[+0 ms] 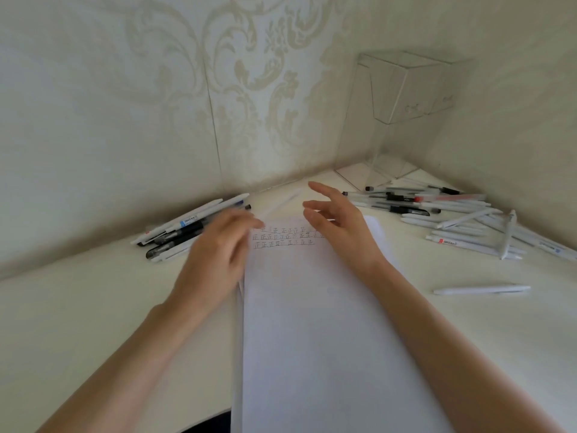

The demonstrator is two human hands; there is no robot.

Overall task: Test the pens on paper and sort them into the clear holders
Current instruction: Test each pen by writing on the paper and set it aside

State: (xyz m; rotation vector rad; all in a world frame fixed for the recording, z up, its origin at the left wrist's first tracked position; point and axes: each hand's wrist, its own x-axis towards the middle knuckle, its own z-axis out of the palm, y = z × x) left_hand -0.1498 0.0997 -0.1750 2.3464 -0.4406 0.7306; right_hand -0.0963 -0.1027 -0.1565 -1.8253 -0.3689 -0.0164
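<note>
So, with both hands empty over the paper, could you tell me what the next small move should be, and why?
Probably the right hand should reach for a pen from the pile on the right. Both it and the left hand hold nothing, the paper has room below its three rows of marks, and the clear holder in the corner looks empty.

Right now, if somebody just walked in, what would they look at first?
Probably the two hands, left hand and right hand, both empty and hovering over the far end of the long white paper in the middle, where rows of small pen marks are written. Next, the piles of pens: one pile on the left by the wall, a bigger pile on the right below a clear holder in the corner.
</note>
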